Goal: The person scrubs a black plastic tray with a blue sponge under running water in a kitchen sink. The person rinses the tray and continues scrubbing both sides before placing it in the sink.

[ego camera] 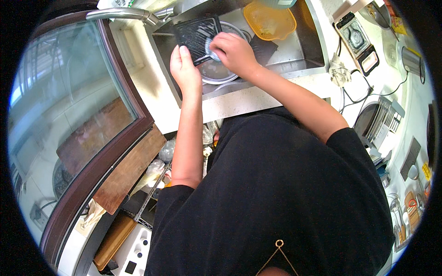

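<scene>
Over a steel sink, my left hand grips the near corner of a black ribbed tray or panel, which is wet and tilted. My right hand has its fingers closed on a pale bluish scrubber or cloth, pressed to the right part of the ribbed surface. Its exact kind is blurred. Below both hands stands a round metal basin with cloudy water in it, partly hidden by the black piece and my right hand.
A yellow plastic basket lies in the back of the sink, near a dark flat piece. The faucet reaches in from the left. A crumpled cloth, cables and an appliance part lie on the right counter. A brown-framed window stands left.
</scene>
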`<state>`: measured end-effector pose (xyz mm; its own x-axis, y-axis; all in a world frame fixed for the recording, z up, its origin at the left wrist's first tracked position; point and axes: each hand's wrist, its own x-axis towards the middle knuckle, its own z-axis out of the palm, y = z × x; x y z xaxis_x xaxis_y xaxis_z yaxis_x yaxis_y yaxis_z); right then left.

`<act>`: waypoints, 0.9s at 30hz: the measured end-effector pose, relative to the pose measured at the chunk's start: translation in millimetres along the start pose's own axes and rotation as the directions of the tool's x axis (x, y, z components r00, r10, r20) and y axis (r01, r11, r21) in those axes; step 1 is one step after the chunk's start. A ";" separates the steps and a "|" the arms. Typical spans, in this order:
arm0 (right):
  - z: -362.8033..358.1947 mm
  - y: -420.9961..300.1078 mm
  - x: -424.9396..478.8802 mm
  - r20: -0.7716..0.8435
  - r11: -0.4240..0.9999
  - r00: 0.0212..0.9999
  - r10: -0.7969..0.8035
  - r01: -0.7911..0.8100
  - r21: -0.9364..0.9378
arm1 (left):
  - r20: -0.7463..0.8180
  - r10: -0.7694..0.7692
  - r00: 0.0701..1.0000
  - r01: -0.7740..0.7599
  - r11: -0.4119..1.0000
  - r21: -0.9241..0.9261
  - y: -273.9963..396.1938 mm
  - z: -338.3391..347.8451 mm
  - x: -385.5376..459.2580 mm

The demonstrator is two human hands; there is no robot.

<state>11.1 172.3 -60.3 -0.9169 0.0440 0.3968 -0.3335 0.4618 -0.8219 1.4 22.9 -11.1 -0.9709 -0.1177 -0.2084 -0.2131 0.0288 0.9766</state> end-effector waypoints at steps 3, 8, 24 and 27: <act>-0.7 -2.5 4.5 -0.055 1.000 0.998 -0.011 0.011 0.007 | -0.008 0.008 1.000 -0.008 0.997 0.078 -3.8 2.2 -4.7; 6.6 -15.5 45.4 -0.178 0.997 0.981 -0.071 0.074 0.010 | 0.003 0.017 1.000 -0.017 0.999 0.050 2.4 18.9 -16.3; 12.2 -20.7 62.1 -0.231 0.993 0.968 -0.101 0.112 0.036 | 0.103 0.276 0.956 -0.293 0.853 0.433 11.7 0.6 -5.0; 11.0 -0.5 27.4 -0.219 0.999 0.975 -0.048 0.042 -0.032 | 0.017 0.312 0.950 -0.297 0.883 0.365 12.9 -0.7 0.3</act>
<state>-16.3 163.6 -53.5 -0.8294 0.2149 0.5156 -0.3647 0.4910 -0.7912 -1.5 22.5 1.4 -0.9906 -0.0857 0.1062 0.0604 0.4224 0.9044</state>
